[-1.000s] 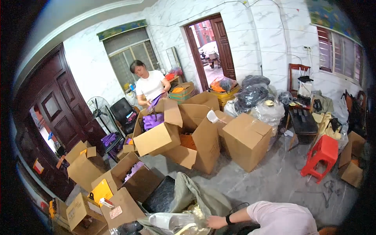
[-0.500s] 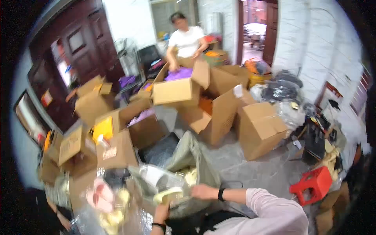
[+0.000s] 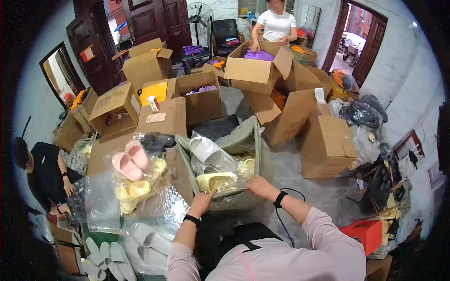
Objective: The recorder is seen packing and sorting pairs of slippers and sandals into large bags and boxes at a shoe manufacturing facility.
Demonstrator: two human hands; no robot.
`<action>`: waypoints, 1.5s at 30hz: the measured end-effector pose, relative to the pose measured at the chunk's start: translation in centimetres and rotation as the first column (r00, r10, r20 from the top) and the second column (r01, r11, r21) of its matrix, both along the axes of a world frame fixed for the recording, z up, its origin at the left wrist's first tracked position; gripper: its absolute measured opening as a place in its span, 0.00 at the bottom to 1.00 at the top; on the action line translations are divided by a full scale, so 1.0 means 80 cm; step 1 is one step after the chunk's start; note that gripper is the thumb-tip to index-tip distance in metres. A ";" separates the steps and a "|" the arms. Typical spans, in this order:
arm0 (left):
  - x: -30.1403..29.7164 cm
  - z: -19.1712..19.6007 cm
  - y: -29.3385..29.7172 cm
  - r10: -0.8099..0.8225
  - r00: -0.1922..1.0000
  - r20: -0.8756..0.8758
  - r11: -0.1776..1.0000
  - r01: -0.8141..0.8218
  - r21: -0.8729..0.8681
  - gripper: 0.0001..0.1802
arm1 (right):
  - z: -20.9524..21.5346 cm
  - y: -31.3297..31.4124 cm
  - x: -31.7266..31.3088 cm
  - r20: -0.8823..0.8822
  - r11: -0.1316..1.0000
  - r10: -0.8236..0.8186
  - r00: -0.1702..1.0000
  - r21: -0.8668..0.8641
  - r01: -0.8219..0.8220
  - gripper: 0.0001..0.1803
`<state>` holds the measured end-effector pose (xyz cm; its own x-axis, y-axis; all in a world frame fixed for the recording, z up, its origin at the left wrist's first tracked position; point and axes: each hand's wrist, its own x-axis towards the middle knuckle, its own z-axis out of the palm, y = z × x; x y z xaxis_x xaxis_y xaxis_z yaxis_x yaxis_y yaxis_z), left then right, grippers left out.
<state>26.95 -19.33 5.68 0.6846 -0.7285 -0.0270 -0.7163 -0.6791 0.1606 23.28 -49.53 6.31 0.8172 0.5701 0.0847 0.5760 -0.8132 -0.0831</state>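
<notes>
The left hand [image 3: 201,202], out of view a second ago, now has its fingers pinching a yellow slipper [image 3: 215,181] at the olive sack [image 3: 263,161]'s mouth, centre frame; the right hand [image 3: 260,186] curls at the near rim, grip unclear. Both hands thus meet there, right of the pink slippers [image 3: 132,159].
</notes>
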 end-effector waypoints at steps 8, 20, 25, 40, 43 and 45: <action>0.004 -0.005 0.007 0.046 0.996 0.074 0.997 -0.041 -0.066 0.19 | 0.013 0.012 -0.010 0.082 0.997 -0.066 0.994 -0.042 0.070 0.06; 0.038 -0.004 0.016 0.040 0.976 -0.215 0.995 -0.059 -0.082 0.10 | 0.026 -0.051 0.076 0.021 0.914 -0.071 0.997 0.401 0.057 0.20; 0.078 0.044 -0.011 0.107 0.841 -0.531 0.994 -0.107 0.032 0.21 | -0.047 -0.179 0.178 -0.260 0.377 -0.611 0.748 0.736 0.563 0.21; 0.158 -0.023 0.034 0.777 0.360 -0.516 0.344 -0.930 -0.130 0.35 | -0.131 -0.265 0.425 -0.978 -0.143 0.208 -0.014 -0.045 0.989 0.47; 0.153 -0.057 0.039 0.555 0.431 -0.712 0.334 -0.899 -0.284 0.35 | -0.129 -0.262 0.452 -0.959 -0.073 0.261 0.108 0.093 0.993 0.50; 0.141 -0.074 0.034 0.655 0.268 -0.707 0.253 -0.959 -0.129 0.34 | -0.120 -0.259 0.457 -0.973 -0.069 0.231 0.019 0.003 0.998 0.49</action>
<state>38.25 -16.58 -0.28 0.8794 0.2443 -0.4086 0.4741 -0.5268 0.7055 59.85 -70.24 -3.26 0.5785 0.0674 -0.8129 -0.7950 0.2695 -0.5434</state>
